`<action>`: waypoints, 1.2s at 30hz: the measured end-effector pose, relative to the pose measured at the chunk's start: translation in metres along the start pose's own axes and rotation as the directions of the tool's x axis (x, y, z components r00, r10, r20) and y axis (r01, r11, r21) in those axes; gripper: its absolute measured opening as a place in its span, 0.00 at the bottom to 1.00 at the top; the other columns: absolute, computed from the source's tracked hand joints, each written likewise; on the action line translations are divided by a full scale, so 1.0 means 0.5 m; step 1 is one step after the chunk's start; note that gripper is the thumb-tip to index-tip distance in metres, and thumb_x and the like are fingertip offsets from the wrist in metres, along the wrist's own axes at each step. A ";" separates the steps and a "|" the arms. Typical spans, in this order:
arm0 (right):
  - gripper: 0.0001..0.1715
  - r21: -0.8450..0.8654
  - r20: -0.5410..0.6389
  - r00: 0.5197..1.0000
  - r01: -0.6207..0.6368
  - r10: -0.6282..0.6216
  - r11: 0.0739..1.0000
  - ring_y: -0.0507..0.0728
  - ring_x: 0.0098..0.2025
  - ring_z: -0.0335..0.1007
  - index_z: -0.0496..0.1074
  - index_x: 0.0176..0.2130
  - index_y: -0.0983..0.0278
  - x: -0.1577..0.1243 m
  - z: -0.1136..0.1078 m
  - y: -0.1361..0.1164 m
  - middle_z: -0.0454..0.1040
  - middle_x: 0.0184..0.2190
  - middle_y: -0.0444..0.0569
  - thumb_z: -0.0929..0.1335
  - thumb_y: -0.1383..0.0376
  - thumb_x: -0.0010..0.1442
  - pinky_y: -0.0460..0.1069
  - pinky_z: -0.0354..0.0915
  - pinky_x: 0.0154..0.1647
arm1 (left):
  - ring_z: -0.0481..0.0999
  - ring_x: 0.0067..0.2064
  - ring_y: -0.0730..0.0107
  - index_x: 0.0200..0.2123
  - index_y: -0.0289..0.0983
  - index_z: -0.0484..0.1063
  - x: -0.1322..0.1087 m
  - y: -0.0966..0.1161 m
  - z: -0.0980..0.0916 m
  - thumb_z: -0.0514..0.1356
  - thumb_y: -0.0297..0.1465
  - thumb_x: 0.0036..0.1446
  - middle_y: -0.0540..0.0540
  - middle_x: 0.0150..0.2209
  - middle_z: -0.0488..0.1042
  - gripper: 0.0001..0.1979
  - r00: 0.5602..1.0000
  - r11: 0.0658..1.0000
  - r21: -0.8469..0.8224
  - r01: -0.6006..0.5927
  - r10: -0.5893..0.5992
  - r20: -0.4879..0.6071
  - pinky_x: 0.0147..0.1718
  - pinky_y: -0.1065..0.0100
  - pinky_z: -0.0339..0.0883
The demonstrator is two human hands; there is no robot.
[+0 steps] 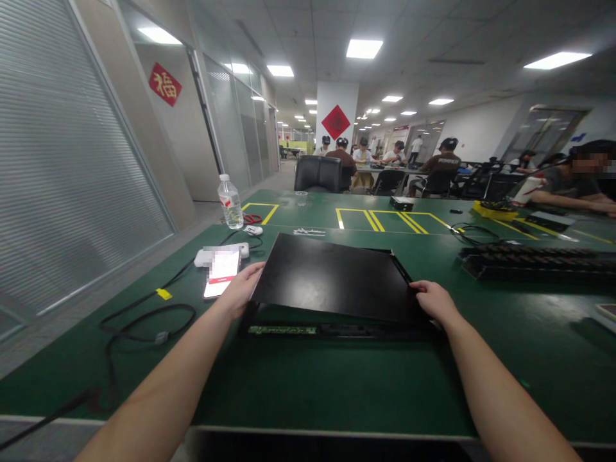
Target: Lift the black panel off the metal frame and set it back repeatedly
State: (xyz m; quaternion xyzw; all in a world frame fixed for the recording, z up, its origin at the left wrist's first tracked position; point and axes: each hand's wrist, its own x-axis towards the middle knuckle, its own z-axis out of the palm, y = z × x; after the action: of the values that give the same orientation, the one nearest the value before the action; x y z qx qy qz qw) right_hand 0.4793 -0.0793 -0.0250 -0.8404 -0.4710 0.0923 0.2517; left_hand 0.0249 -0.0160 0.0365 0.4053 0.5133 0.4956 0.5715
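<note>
The left hand [242, 290] is pinching the left edge of a black panel [332, 276], and the right hand [434, 300] is pinching its right edge. The panel is slanting between both hands above a black frame [346, 331]. A phone [222, 277] is lying just left of the left hand.

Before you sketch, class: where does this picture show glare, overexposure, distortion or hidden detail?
In the head view, a pale glare lies on the black panel; in the head view, the ceiling light panels burn out to white; the head view's left-edge window blinds lean, likely from wide-angle stretch; in the head view, pixel blocks partly hide the smartphone.
</note>
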 end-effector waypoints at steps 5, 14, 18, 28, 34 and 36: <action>0.27 -0.002 -0.009 1.000 0.012 -0.012 1.000 0.61 0.48 0.77 0.82 0.45 0.61 0.003 0.002 0.004 0.82 0.44 0.52 0.65 0.74 0.50 0.49 0.69 0.42 | 0.81 0.31 0.66 0.39 0.36 0.79 0.001 -0.001 -0.001 0.70 0.29 0.54 0.45 0.32 0.82 0.09 0.999 0.999 0.000 -0.052 0.052 0.002 0.29 0.71 0.73; 0.27 0.002 -0.025 0.999 0.027 -0.027 1.000 0.61 0.47 0.78 0.82 0.45 0.61 0.006 0.004 0.007 0.82 0.44 0.52 0.66 0.74 0.48 0.48 0.69 0.41 | 0.81 0.35 0.64 0.42 0.37 0.78 -0.004 0.002 0.008 0.70 0.33 0.51 0.46 0.34 0.82 0.14 0.995 0.993 -0.085 -0.087 0.091 0.036 0.30 0.72 0.72; 0.26 -0.008 -0.014 1.000 0.020 -0.020 1.000 0.61 0.49 0.77 0.82 0.45 0.60 0.004 0.002 0.003 0.81 0.46 0.52 0.65 0.74 0.49 0.49 0.69 0.42 | 0.81 0.38 0.63 0.41 0.36 0.78 -0.011 0.008 0.013 0.69 0.35 0.51 0.46 0.38 0.82 0.14 0.994 0.985 -0.144 -0.093 0.100 0.038 0.29 0.73 0.70; 0.25 0.003 -0.012 1.000 0.014 -0.014 1.000 0.59 0.45 0.77 0.82 0.44 0.60 0.004 0.001 0.003 0.81 0.42 0.51 0.65 0.74 0.50 0.46 0.66 0.38 | 0.81 0.37 0.61 0.45 0.37 0.75 -0.025 0.009 0.010 0.72 0.30 0.39 0.46 0.35 0.81 0.26 0.982 0.983 -0.143 -0.115 0.134 0.130 0.33 0.69 0.71; 0.26 0.002 -0.020 1.000 0.021 -0.021 1.000 0.56 0.35 0.74 0.79 0.50 0.60 0.002 -0.004 -0.002 0.78 0.35 0.48 0.66 0.70 0.53 0.47 0.62 0.31 | 0.80 0.36 0.62 0.45 0.36 0.74 -0.025 0.009 0.010 0.71 0.29 0.40 0.46 0.37 0.81 0.25 0.975 0.972 -0.188 -0.143 0.171 0.141 0.33 0.68 0.72; 0.25 0.018 -0.027 0.999 0.027 -0.027 0.999 0.55 0.32 0.72 0.78 0.51 0.60 0.002 -0.006 -0.004 0.77 0.32 0.46 0.66 0.67 0.54 0.47 0.61 0.30 | 0.80 0.37 0.62 0.45 0.36 0.74 -0.027 0.009 0.011 0.72 0.29 0.39 0.45 0.38 0.81 0.25 0.970 0.968 -0.192 -0.159 0.190 0.151 0.34 0.68 0.72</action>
State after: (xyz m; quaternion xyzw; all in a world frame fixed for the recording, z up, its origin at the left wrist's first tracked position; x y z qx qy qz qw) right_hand 0.4795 -0.0786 -0.0215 -0.8328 -0.4780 0.0817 0.2670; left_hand 0.0300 -0.0282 0.0442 0.4365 0.3792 0.5522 0.6007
